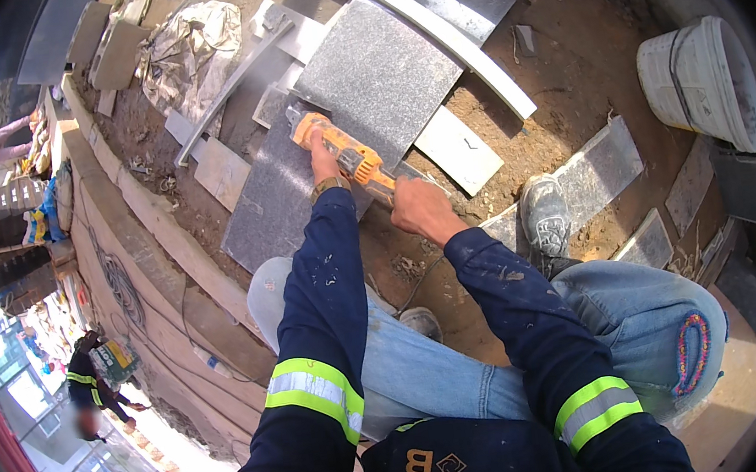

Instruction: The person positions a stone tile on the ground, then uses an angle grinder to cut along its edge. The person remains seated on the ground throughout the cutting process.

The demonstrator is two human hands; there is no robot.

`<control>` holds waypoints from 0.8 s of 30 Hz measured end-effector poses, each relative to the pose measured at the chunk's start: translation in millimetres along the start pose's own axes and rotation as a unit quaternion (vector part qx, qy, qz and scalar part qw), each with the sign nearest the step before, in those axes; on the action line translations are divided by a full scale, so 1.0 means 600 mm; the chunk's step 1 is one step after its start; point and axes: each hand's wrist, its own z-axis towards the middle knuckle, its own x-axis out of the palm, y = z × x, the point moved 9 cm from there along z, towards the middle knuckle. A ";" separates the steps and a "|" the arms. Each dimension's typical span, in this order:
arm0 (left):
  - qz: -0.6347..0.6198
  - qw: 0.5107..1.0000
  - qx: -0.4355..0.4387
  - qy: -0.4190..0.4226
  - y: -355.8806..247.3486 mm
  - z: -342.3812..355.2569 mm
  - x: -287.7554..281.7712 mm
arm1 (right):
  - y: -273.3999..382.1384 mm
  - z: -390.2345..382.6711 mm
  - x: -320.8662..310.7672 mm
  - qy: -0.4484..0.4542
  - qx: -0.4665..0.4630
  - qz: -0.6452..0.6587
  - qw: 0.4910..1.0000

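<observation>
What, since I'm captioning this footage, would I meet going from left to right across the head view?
Co-worker in dark clothing with reflective bands, crumpled pale sheet, orange power tool, the person's right hand, dusty right shoe, white bucket.

Under you is brown dirt ground (592, 38). Well left of the white bucket (702, 89) you have grey slabs (369, 66); farther left of it, a crumpled sheet (193, 53). Nearer you than the bucket lies a stone strip (599, 167).
</observation>
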 end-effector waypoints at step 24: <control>-0.013 1.000 0.000 -0.002 0.001 0.029 -0.020 | 0.008 0.011 0.007 0.005 0.002 -0.005 1.000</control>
